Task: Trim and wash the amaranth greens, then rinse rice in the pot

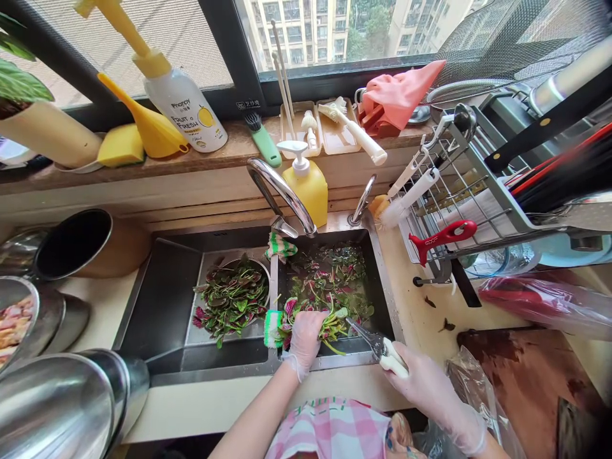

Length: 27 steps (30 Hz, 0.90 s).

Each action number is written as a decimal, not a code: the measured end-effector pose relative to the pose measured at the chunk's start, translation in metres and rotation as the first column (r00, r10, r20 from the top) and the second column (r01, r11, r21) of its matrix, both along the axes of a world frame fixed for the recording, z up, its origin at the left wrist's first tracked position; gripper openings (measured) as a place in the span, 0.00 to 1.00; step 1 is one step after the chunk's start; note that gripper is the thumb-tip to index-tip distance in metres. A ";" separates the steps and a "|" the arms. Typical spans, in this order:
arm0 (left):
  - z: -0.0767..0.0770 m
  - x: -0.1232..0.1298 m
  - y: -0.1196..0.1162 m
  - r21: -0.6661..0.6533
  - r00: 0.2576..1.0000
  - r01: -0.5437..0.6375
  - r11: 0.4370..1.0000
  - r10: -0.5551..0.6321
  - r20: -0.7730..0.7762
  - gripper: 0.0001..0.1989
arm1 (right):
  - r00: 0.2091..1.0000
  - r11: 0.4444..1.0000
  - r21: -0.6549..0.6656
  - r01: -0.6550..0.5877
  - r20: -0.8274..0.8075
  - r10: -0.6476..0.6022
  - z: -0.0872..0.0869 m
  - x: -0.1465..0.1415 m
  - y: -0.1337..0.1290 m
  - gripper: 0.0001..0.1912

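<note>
My gloved left hand [305, 341] is wrapped round a bunch of red-and-green leafy greens [331, 326], over the front of the right sink basin [389, 319]. My gloved right hand [423, 382] grips white-handled scissors [393, 360]. Their dark blades point left, with the tips close to the stem ends of the bunch; whether they touch, I cannot tell. More of the same leaves [335, 274] float in water in that basin. In the left basin [167, 287] a bowl [264, 271] is heaped with leaves.
A chrome faucet [287, 194] arches over the basins. Striped cloths [272, 328] lie on the divider. At left stand metal pots [57, 401] and a brown pot [127, 245]; at right, a dish rack [507, 210] and a cutting board [530, 376]. A yellow soap bottle [308, 191] stands behind.
</note>
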<state>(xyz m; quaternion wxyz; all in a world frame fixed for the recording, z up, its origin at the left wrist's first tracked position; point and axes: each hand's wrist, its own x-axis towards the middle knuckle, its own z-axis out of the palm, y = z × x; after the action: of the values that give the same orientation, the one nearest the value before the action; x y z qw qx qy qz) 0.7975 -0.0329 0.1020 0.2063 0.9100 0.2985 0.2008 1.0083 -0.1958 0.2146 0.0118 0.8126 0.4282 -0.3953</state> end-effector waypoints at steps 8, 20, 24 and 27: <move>0.011 0.000 0.005 0.060 0.994 0.080 0.995 -0.085 0.075 0.12 | 0.965 0.975 0.068 -0.213 0.168 0.199 0.006 0.006 -0.009 0.12; 0.010 0.002 0.003 0.097 0.995 0.075 0.992 -0.080 0.052 0.11 | 0.948 0.963 0.064 -0.262 0.203 0.244 0.008 0.008 -0.004 0.11; 0.007 0.002 0.002 0.054 0.997 0.075 0.996 -0.076 0.030 0.11 | 0.968 0.977 0.047 -0.210 0.150 0.201 0.006 0.008 -0.004 0.09; 0.002 0.002 0.000 -0.002 0.999 0.046 0.999 -0.046 0.011 0.14 | 0.991 0.992 0.029 -0.121 0.067 0.119 0.000 0.007 -0.006 0.10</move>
<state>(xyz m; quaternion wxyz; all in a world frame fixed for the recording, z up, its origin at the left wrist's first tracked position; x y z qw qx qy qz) 0.7992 -0.0328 0.1045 0.2136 0.9153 0.2765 0.2005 1.0151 -0.2018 0.2146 0.0361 0.7980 0.4820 -0.3598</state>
